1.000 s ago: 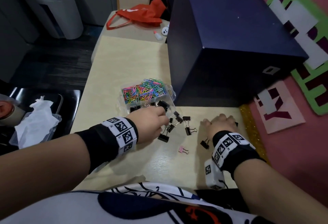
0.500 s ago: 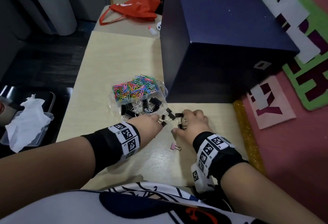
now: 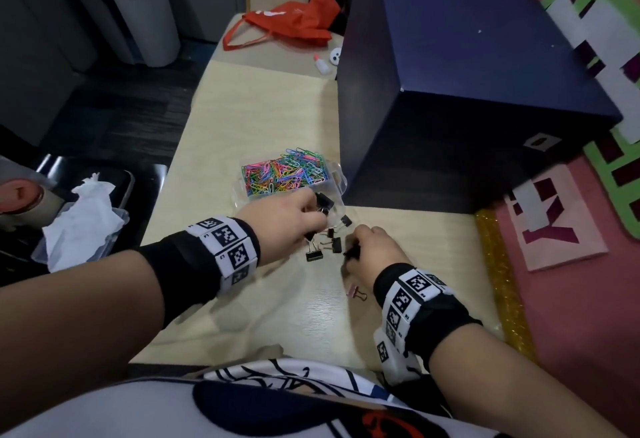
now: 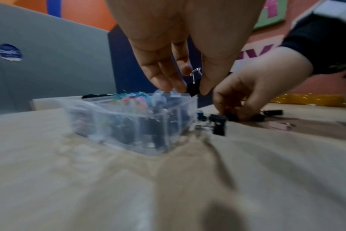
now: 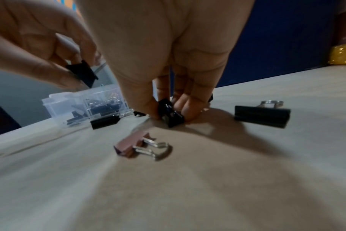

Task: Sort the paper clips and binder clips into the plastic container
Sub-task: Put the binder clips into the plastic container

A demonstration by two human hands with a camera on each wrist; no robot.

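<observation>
The container (image 3: 341, 184) stands on the table (image 3: 263, 101), paper clips (image 3: 284, 170) in its far part. Above its near right corner the left hand (image 3: 280, 222) pinches a black clip (image 4: 193, 89) between thumb and fingers. Right of it, the right hand (image 3: 372, 250) pinches another black clip (image 5: 171, 114) on the table. A pink clip (image 5: 128, 146) lies nearer.

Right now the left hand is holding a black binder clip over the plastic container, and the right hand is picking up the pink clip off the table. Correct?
Not quite. The right hand is pinching a black clip on the table; the pink clip lies untouched nearer the wrist, as the right wrist view shows. The left hand does hold a black binder clip over the plastic container.
</observation>
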